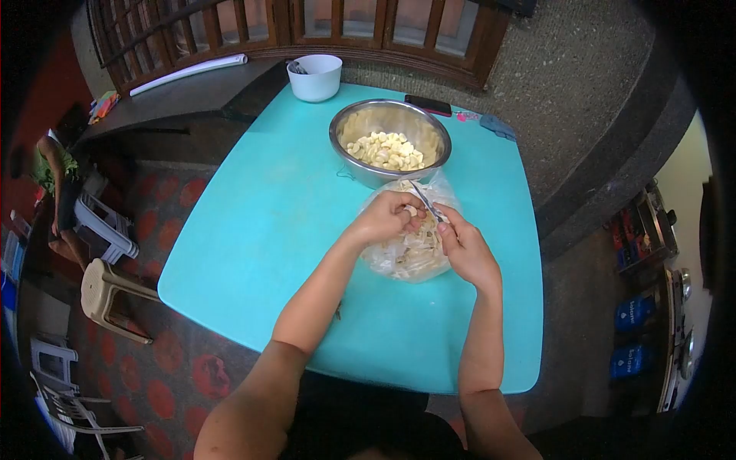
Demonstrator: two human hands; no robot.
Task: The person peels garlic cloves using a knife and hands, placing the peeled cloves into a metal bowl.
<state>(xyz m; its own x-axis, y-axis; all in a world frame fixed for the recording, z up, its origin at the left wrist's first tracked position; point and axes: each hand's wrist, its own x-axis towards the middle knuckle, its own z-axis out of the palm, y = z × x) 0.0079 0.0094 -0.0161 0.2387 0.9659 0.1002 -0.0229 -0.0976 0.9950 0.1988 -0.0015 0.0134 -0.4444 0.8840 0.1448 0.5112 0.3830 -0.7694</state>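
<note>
Thumb and fingers of the right hand [469,249] pinch the handle end of a small knife [428,202], while the curled fingers of the left hand [386,218] close together on a small pale piece [412,211]. The knife lies between the two hands, its handle end largely hidden in the right-hand grip and its blade extending past the right fingertips, just beside the left ones. Its long axis runs on a slant, the tip pointing up and to the left, away from the person and toward a metal bowl [372,175]. Whether the blade touches the pale piece is too small to tell.

Beneath the hands, a clear plastic bag [405,264] holds thin, whitish scraps. Just beyond it, the metal bowl holds a heap of pale, clove-like pieces [391,150]. Both rest on a turquoise table [245,245], with a white bowl [317,84] near its far left corner and a dark phone [428,105] along the far edge. A beige stool [103,290] stands at the table's left, and another person [54,165] appears farther back.
</note>
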